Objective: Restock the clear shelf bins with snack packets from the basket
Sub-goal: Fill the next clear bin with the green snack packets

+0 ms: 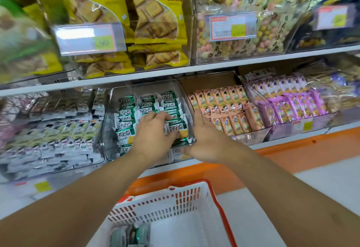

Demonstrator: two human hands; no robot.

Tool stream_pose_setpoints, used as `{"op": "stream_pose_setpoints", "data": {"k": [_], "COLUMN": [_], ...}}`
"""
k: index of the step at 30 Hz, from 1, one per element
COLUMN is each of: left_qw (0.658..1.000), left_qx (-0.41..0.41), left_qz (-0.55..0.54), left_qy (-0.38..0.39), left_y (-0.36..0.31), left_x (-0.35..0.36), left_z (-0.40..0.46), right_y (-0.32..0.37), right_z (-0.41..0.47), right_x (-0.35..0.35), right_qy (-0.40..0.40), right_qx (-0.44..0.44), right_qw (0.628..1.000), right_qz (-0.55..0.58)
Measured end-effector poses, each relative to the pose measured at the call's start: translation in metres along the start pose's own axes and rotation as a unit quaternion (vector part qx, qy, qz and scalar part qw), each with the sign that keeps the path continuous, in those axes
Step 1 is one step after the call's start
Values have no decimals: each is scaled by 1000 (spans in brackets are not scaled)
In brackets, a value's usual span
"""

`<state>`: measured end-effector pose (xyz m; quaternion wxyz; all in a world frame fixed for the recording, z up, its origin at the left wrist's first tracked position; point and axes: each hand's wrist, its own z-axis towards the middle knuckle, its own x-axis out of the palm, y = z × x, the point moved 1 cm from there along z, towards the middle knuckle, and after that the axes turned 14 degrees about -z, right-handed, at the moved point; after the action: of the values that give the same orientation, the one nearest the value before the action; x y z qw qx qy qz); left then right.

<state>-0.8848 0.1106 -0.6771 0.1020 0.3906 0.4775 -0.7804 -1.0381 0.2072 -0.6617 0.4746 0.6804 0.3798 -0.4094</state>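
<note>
A clear shelf bin (pixel 113 110) on the lower shelf holds several green-and-white snack packets (pixel 126 119) in rows. My left hand (pixel 152 131) lies on the front packets, fingers curled over one green packet (pixel 176 128). My right hand (pixel 206 139) rests with straight fingers against the bin's right wall, thumb at the front rim. Below, a white basket with red trim (pixel 183 196) holds a few green packets (pixel 134 235) in its near left corner.
Neighbouring bins hold grey-yellow packets (pixel 64 135) on the left, pink packets (pixel 228 110) and purple packets (pixel 298 102) on the right. Upper shelf bins carry yellow biscuit bags (pixel 155 17) and pastel ball snacks (pixel 233 22). An orange ledge (pixel 292 155) runs under the shelf.
</note>
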Motion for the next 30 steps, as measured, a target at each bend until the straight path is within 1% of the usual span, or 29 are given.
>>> {"op": "stream_pose_setpoints", "data": {"k": [2, 4, 6, 7, 8, 9, 10, 11, 13, 15, 17, 18, 20, 22, 24, 26, 27, 28, 30], "left_qw": [999, 998, 997, 995, 994, 993, 993, 992, 985, 971, 949, 938, 927, 929, 937, 942, 945, 945, 945], "left_qx": [20, 37, 30, 22, 6, -18, -45, -77, -160, -227, -296, -329, -369, -365, -347, -331, -322, -322, -322], "left_qz": [-24, -37, -62, -77, -87, -87, -79, -59, 6, 70, 105, 103, 36, -6, 17, 42, 53, 60, 60], "left_qy": [9, 21, 39, 51, 64, 73, 76, 76, 59, 24, 23, 33, 57, 58, 28, 16, 13, 12, 6], "left_y": [1, 2, 10, 21, 36, 54, 77, 101, 150, 195, 227, 236, 250, 262, 271, 276, 278, 276, 275], "left_x": [-14, -31, -46, -50, -52, -52, -50, -48, -46, -43, -37, -33, -18, 0, 11, 18, 19, 18, 17], "left_z": [-17, -43, -76, -95, -114, -134, -152, -169, -200, -220, -230, -234, -240, -245, -251, -256, -257, -256, -255], "right_y": [0, 3, 12, 20, 30, 42, 54, 65, 84, 93, 96, 98, 99, 101, 105, 113, 117, 121, 121], "right_z": [-7, -19, -31, -38, -43, -48, -52, -54, -56, -50, -39, -33, -17, -2, 6, 6, 5, 2, -4], "right_x": [-3, -5, -7, -6, -2, 5, 15, 32, 78, 133, 189, 215, 267, 318, 362, 396, 410, 418, 434], "right_qy": [-2, -24, -78, -120, -157, -175, -164, -123, 10, 122, 211, 252, 312, 336, 336, 340, 330, 316, 273], "right_qx": [0, 8, 19, 11, -7, -32, -61, -88, -130, -153, -148, -134, -92, -45, 4, 61, 78, 81, 84], "right_qw": [1000, 1000, 996, 990, 984, 980, 981, 985, 984, 963, 938, 929, 923, 932, 941, 936, 935, 940, 956], "right_qz": [3, -3, -42, -69, -85, -87, -86, -88, -122, -186, -230, -235, -203, -129, -38, 76, 101, 99, 65]}}
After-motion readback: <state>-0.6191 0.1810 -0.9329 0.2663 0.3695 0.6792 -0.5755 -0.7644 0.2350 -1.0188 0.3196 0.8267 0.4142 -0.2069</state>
